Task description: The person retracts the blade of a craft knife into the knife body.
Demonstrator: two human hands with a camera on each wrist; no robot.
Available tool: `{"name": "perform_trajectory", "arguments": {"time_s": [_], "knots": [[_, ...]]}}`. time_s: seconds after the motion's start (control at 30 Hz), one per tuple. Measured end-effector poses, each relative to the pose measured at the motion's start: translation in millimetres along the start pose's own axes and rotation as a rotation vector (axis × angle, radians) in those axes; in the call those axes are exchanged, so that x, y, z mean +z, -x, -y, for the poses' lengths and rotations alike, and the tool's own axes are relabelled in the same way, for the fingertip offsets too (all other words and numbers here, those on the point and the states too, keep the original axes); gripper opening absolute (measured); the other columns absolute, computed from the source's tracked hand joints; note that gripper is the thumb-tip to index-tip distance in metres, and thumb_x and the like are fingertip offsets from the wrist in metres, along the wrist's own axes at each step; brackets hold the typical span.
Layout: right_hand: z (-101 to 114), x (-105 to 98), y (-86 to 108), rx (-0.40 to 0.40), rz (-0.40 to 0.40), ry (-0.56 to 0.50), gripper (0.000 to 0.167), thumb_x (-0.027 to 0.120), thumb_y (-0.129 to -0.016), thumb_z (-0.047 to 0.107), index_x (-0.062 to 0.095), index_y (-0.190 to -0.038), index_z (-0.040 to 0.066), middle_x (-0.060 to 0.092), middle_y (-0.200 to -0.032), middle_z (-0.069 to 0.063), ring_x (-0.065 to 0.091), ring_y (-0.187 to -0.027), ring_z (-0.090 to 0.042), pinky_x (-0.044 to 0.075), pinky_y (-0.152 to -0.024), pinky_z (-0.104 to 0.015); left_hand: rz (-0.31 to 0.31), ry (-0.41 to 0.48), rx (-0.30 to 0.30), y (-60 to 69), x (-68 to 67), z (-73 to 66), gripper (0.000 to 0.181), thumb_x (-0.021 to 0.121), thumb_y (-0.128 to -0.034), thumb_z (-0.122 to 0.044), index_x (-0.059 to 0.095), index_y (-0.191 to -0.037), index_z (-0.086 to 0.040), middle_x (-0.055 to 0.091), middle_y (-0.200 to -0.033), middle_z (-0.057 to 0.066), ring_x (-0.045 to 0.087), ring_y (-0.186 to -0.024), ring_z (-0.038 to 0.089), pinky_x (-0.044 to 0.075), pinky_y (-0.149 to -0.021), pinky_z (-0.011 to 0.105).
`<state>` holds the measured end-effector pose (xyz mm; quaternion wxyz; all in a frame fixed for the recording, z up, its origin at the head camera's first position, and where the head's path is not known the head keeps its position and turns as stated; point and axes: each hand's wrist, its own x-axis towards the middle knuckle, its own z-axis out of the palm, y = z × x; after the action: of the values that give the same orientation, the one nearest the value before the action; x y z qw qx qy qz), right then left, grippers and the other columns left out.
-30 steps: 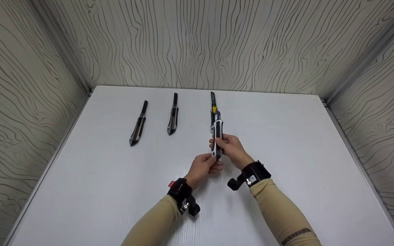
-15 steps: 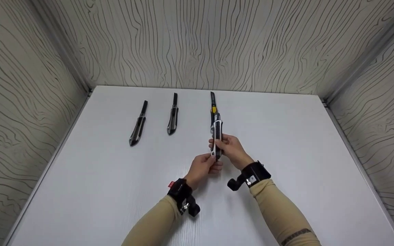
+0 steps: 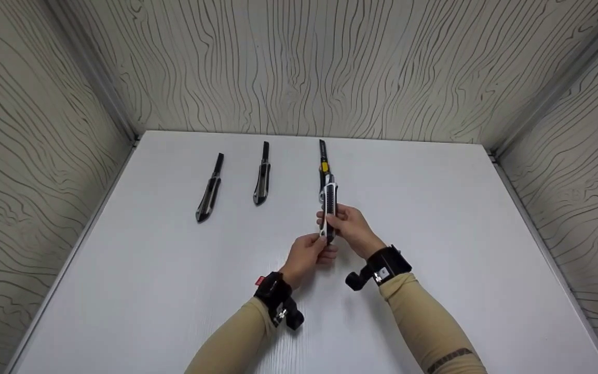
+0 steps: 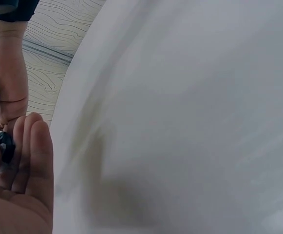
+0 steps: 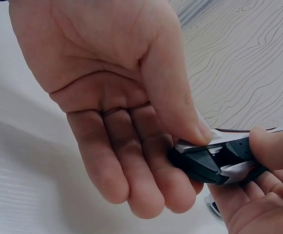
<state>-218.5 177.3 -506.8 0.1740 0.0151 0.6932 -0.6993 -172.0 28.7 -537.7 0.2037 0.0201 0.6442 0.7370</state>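
A white-and-black utility knife (image 3: 331, 200) is held up over the table, its front end pointing away. My right hand (image 3: 353, 228) grips its handle around the middle, thumb on top. At the butt end, my left hand (image 3: 304, 257) pinches it between thumb and fingers. The right wrist view has the left hand (image 5: 117, 117) at the knife's black butt (image 5: 199, 165) and the right thumb (image 5: 275, 148) near the slider. Part of the butt (image 4: 4, 146) shows among the left fingers (image 4: 34, 156) in the left wrist view. No blade is visible on the held knife.
Beyond the held knife, partly covered by it, lies a black knife with a yellow part (image 3: 324, 166). Two grey-and-black knives (image 3: 208, 200) (image 3: 262, 182) lie to the left on the white table (image 3: 148, 291). Patterned panels (image 3: 299, 67) stand at the back and sides.
The held knife has shifted very slightly toward me and left. Both hands keep their grip, and the knives on the table have not moved.
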Motion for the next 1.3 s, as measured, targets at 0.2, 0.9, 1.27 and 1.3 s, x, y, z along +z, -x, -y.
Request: {"name": "perform_trajectory", "arguments": {"time_s": [0.2, 0.9, 1.27, 1.3], "knots": [[-0.1, -0.5, 0.2, -0.001, 0.005, -0.008, 0.044, 0.051, -0.100, 0.008, 0.041, -0.139, -0.010, 0.058, -0.132, -0.025, 0.066, -0.101, -0.010, 0.054, -0.086, -0.023, -0.007, -0.003, -0.001, 0.4, -0.3, 0.5, 0.033, 0.044, -0.1034, -0.014, 0.058, -0.119, 0.011, 0.072, -0.100, 0.017, 0.070, -0.084, 0.015, 0.060, -0.082, 0.034], [-0.2, -1.7, 3.4, -0.011, 0.033, 0.002, 0.045, 0.053, -0.099, 0.005, 0.040, -0.140, -0.008, 0.059, -0.132, -0.023, 0.065, -0.105, -0.012, 0.052, -0.091, -0.025, -0.002, -0.008, 0.011, 3.9, -0.7, -0.8, 0.034, 0.043, -0.1035, -0.014, 0.057, -0.121, 0.012, 0.071, -0.097, 0.014, 0.069, -0.082, 0.014, 0.060, -0.082, 0.035], [0.0, -1.9, 3.2, -0.018, 0.061, 0.006, 0.048, 0.055, -0.096, 0.003, 0.039, -0.141, -0.008, 0.056, -0.134, -0.025, 0.064, -0.106, -0.012, 0.051, -0.093, -0.026, -0.020, 0.016, 0.005, 2.1, -0.1, -2.0, 0.032, 0.044, -0.1027, -0.012, 0.058, -0.117, 0.013, 0.070, -0.091, 0.011, 0.068, -0.077, 0.013, 0.060, -0.080, 0.034], [-0.1, -1.9, 3.2, -0.013, 0.059, 0.009, 0.049, 0.055, -0.096, 0.003, 0.040, -0.141, -0.007, 0.056, -0.135, -0.024, 0.064, -0.107, -0.012, 0.050, -0.094, -0.026, -0.020, 0.018, 0.006, 1.9, -0.2, -1.8, 0.032, 0.044, -0.1027, -0.012, 0.058, -0.117, 0.014, 0.070, -0.091, 0.011, 0.068, -0.077, 0.013, 0.060, -0.080, 0.034]]}}
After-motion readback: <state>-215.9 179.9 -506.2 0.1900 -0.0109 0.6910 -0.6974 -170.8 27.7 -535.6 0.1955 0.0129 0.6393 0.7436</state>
